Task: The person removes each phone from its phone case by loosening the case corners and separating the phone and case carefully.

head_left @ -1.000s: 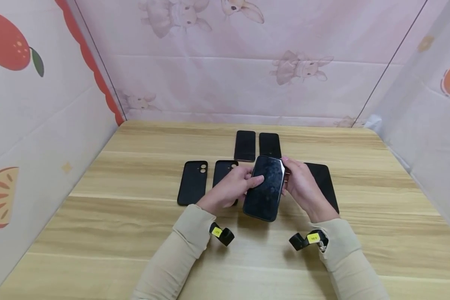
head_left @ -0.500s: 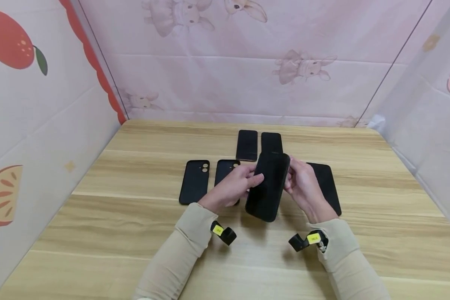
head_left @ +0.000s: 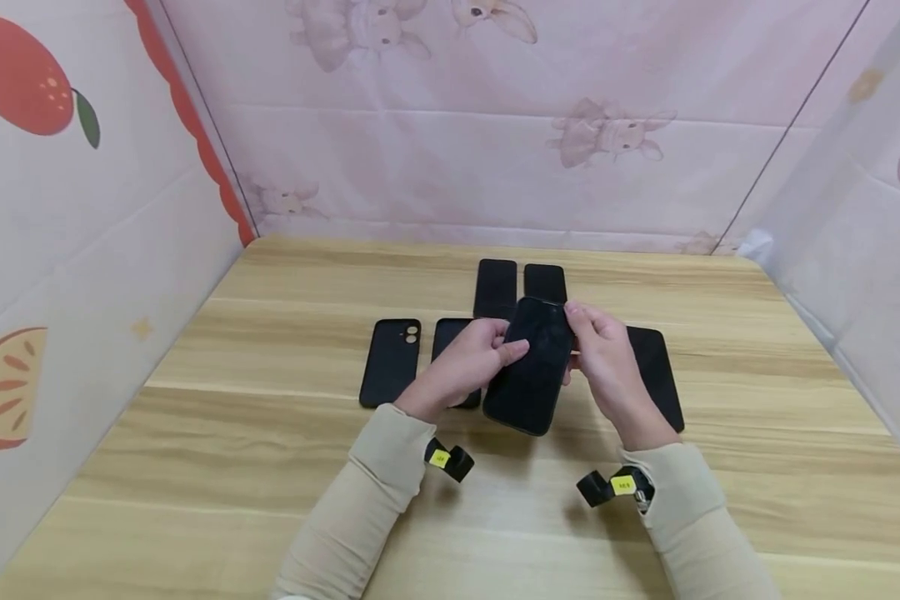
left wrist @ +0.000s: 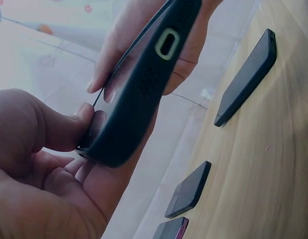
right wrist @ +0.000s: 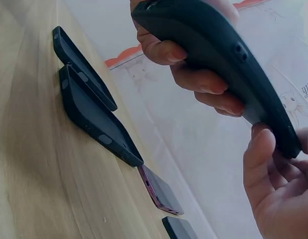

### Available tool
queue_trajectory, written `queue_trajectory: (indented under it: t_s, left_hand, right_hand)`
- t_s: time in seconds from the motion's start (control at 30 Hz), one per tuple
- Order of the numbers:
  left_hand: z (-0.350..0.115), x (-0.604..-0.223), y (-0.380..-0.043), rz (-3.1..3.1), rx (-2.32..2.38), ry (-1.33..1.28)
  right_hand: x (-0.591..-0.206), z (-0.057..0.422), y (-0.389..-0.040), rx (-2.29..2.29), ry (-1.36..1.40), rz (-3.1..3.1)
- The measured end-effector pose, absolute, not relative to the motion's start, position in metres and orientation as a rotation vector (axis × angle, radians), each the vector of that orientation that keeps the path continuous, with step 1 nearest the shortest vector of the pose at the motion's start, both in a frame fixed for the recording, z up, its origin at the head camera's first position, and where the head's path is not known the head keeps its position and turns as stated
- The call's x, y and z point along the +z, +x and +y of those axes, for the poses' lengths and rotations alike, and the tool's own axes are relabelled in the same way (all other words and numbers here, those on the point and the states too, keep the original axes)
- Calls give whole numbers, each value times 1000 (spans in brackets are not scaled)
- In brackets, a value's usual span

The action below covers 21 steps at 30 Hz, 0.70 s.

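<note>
Both hands hold up a phone (head_left: pixel 528 375) above the table, its black screen facing the head camera. A dark case (right wrist: pixel 208 45) wraps its back and sides. The end edge (left wrist: pixel 166 45) of this case, with a port cutout, shows in the left wrist view. My left hand (head_left: pixel 471 360) grips the left side, thumb lying over the screen and fingers underneath. With its thumb at the upper right corner, my right hand (head_left: pixel 607 358) pinches the other edge. In the right wrist view, fingers of the left hand (right wrist: pixel 206 84) curl under the case back.
To the left lie two black phone cases, one whole (head_left: pixel 390 362) and one partly behind the left hand (head_left: pixel 450 337). Two phones, a left one (head_left: pixel 496 287) and a right one (head_left: pixel 545 282), lie farther back. Another black phone (head_left: pixel 656 375) lies right of the right hand. Printed fabric walls surround the table (head_left: pixel 217 467).
The held phone turned on its long axis and then came back, screen toward the head camera. My right hand shifted along its edge, thumb back at the upper corner. The left hand keeps its grip.
</note>
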<state>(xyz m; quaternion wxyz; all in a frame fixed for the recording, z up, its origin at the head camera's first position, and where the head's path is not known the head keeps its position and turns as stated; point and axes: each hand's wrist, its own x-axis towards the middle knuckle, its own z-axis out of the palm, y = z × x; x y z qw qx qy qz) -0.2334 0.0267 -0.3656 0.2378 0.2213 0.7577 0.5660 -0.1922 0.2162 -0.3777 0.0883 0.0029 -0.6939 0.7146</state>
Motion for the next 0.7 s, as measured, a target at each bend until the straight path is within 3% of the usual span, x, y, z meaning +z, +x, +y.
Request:
queue_trajectory:
  t_s: [0.43, 0.7]
  left_hand:
    - [34, -374, -230, 2173, 1533, 619]
    - [31, -374, -238, 2366, 1415, 555]
  right_hand:
    - [-388, 213, -196, 2345, -134, -1789]
    - [-388, 224, -197, 2104, 85, -2222]
